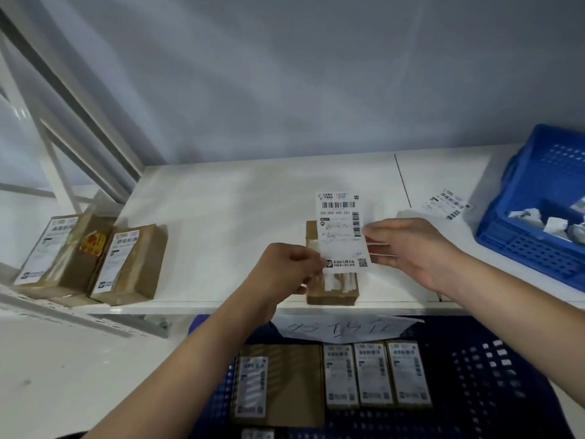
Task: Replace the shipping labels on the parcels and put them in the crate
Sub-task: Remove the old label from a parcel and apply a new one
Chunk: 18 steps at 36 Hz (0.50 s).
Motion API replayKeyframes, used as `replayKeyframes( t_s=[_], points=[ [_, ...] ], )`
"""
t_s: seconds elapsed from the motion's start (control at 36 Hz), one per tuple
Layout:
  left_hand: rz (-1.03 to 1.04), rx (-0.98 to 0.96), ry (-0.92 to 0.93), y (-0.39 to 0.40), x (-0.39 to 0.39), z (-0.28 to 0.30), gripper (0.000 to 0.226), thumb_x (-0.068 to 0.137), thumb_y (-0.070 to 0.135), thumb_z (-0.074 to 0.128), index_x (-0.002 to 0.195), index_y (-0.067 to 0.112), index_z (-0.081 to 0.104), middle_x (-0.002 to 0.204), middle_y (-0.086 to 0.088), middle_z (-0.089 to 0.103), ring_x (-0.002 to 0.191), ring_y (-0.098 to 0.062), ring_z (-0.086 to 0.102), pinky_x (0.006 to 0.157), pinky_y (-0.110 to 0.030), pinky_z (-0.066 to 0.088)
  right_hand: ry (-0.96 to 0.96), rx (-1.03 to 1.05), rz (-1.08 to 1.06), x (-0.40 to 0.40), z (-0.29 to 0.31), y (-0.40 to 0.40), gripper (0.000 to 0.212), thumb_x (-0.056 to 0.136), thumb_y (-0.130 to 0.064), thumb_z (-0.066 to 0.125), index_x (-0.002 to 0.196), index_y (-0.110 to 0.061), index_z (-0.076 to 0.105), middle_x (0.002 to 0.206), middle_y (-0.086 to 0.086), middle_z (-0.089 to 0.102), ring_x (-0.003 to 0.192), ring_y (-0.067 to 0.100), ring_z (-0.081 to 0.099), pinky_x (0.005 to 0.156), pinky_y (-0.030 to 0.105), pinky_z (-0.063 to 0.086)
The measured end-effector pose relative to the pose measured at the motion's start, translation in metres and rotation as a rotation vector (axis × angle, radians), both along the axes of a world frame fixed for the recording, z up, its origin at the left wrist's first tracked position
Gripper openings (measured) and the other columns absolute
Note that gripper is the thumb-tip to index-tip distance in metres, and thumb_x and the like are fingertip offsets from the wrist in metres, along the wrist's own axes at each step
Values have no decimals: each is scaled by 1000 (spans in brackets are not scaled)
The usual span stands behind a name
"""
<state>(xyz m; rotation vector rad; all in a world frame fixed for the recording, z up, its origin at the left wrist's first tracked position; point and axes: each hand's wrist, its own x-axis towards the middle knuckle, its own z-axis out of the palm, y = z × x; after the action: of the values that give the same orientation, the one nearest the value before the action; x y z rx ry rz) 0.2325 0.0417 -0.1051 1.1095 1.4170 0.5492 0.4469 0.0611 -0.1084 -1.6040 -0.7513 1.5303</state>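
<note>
Holding a fresh shipping label (343, 231) upright above a small brown cardboard parcel (332, 289) at the front edge of the white shelf (221, 198), the person works with both hands in the single head view. The left hand (286, 269) pinches the label's lower left corner between thumb and fingertips; the right hand (408, 248) takes its right edge with fingers nearly straight, so it reads as steadying rather than clamping.

The label is thin and floppy, likely sticky on the back, so it should be kept taut by opposite edges and laid down from one end to avoid creases. The parcel looks light and stiff, easy to lift by its long sides; torn white remnants show on its top.

Counted: one parcel under the label, two labelled parcels (91, 258) at the shelf's left end, four more in the dark blue crate (493, 375) below, with part of a fifth at the bottom edge. One spare label sheet (448, 202) lies near the blue basket (519, 248), which holds crumpled paper scraps.
</note>
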Motion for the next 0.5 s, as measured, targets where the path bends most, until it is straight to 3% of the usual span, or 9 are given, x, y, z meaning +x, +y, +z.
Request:
replayKeyframes(
  t_s=[0.06, 0.11, 0.19, 0.31, 0.39, 0.5],
  points=[
    [35, -15, 11, -3, 3, -4, 11, 93, 12, 73, 93, 2, 79, 79, -5, 74, 58, -6, 59, 58, -18, 52, -98, 74, 10, -3, -5, 3, 5, 91, -6, 71, 94, -4, 75, 92, 11, 78, 85, 25, 75, 79, 34, 59],
    [81, -33, 4, -5, 7, -5, 9, 91, 7, 74, 91, -1, 78, 88, -17, 77, 65, -15, 61, 61, -25, 51, -199, 119, 33, -7, -8, 4, 6, 91, -8, 71, 90, -7, 76, 88, 7, 78, 83, 22, 76, 80, 34, 59],
    [136, -52, -9, -6, 7, -6, 10, 89, 5, 76, 92, -5, 77, 94, -27, 75, 70, -23, 59, 65, -30, 51, -256, 146, 43, -8, -9, 2, 11, 90, -4, 69, 82, -6, 76, 79, 9, 77, 69, 18, 72, 69, 28, 59],
    [164, -49, 24, -3, 1, -10, 8, 86, 7, 79, 90, 0, 80, 70, -9, 70, 55, -12, 55, 61, -22, 52, -324, 173, 68, -9, -12, -1, 15, 88, -4, 70, 75, -6, 77, 70, 11, 73, 65, 20, 66, 74, 35, 61],
    [165, -66, 43, -3, -1, -11, 3, 83, 10, 83, 83, 8, 82, 75, -7, 74, 61, -14, 57, 61, -23, 52, -378, 175, 85, -11, -15, -2, 18, 87, -7, 69, 73, -11, 78, 70, 8, 74, 69, 24, 71, 81, 41, 62],
    [175, -89, 64, -5, -3, -13, 4, 81, 12, 86, 80, 9, 83, 84, -9, 75, 68, -18, 54, 56, -24, 50, -415, 178, 101, -13, -17, -4, 18, 88, -8, 67, 74, -12, 78, 70, 5, 75, 68, 20, 70, 77, 37, 62]
  ],
)
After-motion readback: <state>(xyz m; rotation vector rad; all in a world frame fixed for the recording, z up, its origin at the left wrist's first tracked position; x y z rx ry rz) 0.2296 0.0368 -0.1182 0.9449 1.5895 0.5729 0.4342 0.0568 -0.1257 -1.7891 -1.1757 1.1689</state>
